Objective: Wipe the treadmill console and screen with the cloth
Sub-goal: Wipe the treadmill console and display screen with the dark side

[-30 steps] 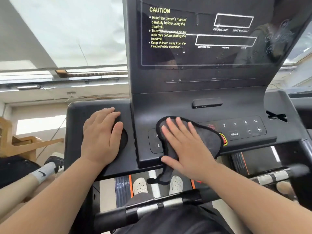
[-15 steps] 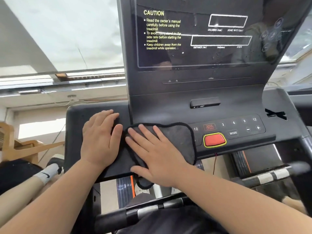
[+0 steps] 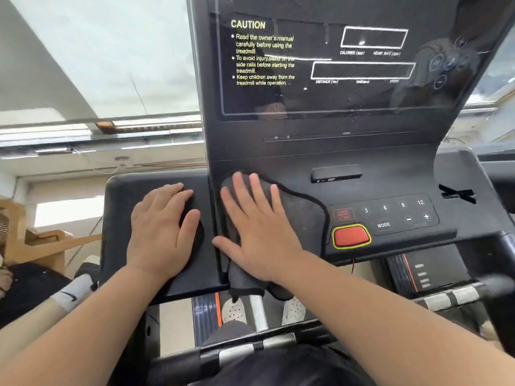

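Here the right hand (image 3: 260,227) lies flat on the dark cloth (image 3: 301,218), with its fingers (image 3: 255,190) spread wide and not gripping anything. The flat palm pushes the cloth down hard, so it can rub the dirt off. The cloth sits on the left part of the treadmill console (image 3: 390,168), just beside the red button (image 3: 351,236) and the small number keys (image 3: 393,211). One end of the cloth hangs over the near edge of the console. The left hand (image 3: 163,231) rests flat on the side tray (image 3: 119,218), fingers open too, holding nothing. I think it is there to keep the person steady while the other hand rubs. The screen (image 3: 348,65) stands tall above, with yellow warning words on it. Little spots and smears show on the glass, so I think it still needs a wipe. The keys to the right look not yet covered by the cloth. Pressing there could push a button by mistake, so a light touch seems wise.
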A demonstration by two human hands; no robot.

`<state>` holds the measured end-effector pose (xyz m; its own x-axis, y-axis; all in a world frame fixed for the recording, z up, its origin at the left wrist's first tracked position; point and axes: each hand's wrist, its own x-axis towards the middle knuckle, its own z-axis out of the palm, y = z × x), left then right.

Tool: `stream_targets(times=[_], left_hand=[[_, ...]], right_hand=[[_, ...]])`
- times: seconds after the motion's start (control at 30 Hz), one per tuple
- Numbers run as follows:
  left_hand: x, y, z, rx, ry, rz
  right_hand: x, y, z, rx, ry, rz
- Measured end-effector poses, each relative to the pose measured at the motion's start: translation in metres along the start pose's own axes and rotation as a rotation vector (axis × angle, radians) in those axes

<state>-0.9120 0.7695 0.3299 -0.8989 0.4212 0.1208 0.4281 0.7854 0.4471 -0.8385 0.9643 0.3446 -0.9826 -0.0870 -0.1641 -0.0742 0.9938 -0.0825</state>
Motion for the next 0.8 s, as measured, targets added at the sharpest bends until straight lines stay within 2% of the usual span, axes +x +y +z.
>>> stream_targets(times=[0.1, 0.2, 0.27, 0.4, 0.53, 0.7, 0.8], left_hand=[[0.001, 0.000, 0.001, 0.018, -0.003, 0.004], [0.001, 0.001, 0.001, 0.022, 0.000, 0.004], [0.001, 0.001, 0.000, 0.017, -0.004, 0.000], [0.000, 0.004, 0.000, 0.033, -0.010, -0.008], [0.001, 0.006, -0.001, 0.049, -0.023, -0.011], [0.001, 0.005, -0.003, 0.045, -0.014, -0.003], [-0.001, 0.007, -0.003, 0.080, -0.022, 0.072]], right_hand=[[-0.013, -0.011, 0.007, -0.022, -0.035, -0.218], [-0.045, 0.009, 0.016, -0.056, -0.040, -0.280], [-0.060, 0.042, 0.015, -0.075, -0.038, -0.203], [-0.055, 0.093, 0.000, -0.039, -0.037, 0.098], [-0.032, 0.052, 0.000, -0.004, -0.006, 0.215], [-0.016, -0.013, 0.006, 0.022, -0.026, -0.131], [-0.020, -0.006, 0.007, 0.031, -0.008, -0.169]])
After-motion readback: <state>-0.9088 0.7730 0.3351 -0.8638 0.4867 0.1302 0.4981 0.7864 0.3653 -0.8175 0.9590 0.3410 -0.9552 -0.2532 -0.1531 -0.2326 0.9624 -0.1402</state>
